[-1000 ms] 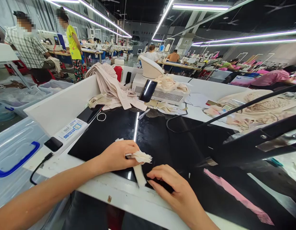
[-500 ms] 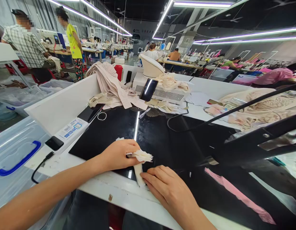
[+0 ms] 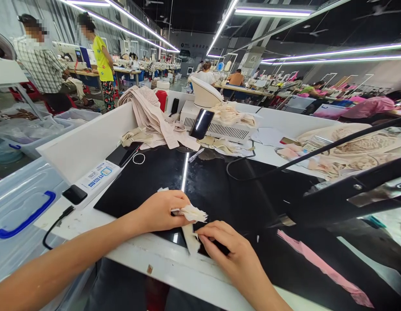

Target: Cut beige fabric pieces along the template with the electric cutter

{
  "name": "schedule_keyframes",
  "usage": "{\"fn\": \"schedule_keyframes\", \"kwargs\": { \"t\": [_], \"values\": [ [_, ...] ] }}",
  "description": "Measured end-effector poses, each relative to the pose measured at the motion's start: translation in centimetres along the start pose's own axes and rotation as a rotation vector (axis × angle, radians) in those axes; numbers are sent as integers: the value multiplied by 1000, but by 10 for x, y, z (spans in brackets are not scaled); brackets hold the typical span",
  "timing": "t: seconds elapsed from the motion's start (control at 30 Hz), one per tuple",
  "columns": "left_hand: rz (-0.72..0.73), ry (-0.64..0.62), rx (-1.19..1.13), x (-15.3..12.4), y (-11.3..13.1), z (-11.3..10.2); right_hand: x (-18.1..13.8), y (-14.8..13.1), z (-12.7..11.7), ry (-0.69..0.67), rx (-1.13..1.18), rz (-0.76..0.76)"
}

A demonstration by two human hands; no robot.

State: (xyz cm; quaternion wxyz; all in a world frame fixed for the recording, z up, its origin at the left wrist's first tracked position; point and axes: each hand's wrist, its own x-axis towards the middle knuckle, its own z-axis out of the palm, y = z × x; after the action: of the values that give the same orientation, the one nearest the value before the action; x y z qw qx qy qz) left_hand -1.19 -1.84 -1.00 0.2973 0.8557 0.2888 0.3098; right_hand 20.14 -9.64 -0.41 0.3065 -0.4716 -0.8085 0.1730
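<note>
Head view: at 7 o'clock the left hand (image 3: 163, 212) grasps a cream fabric bundle (image 3: 194, 213), at 6 o'clock above the tabletop (image 3: 174, 264), apparently already gathered. The right hand (image 3: 234, 245), 5 o'clock, seemingly pinches a trailing strip (image 3: 189, 238), likely unfinished; what remains is unclear.

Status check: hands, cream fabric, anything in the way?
Left hand closed on cream bundle. Right hand at edge of cream strip. Pink strip off right, away from both hands.

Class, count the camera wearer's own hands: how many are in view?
2: the left hand grips a cream fabric bundle; the right hand is at the edge of the cream strip below it.
</note>
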Motion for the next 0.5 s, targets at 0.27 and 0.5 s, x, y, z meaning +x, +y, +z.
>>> {"fn": "schedule_keyframes", "kwargs": {
  "t": [0.27, 0.5],
  "values": [
    [18, -25, -39, 1, 3, -5, 4, 1, -2, -12, 124, 189],
    [33, -31, 17, 0, 3, -5, 2, 0, -3, 27, 137, 171]
  ]
}}
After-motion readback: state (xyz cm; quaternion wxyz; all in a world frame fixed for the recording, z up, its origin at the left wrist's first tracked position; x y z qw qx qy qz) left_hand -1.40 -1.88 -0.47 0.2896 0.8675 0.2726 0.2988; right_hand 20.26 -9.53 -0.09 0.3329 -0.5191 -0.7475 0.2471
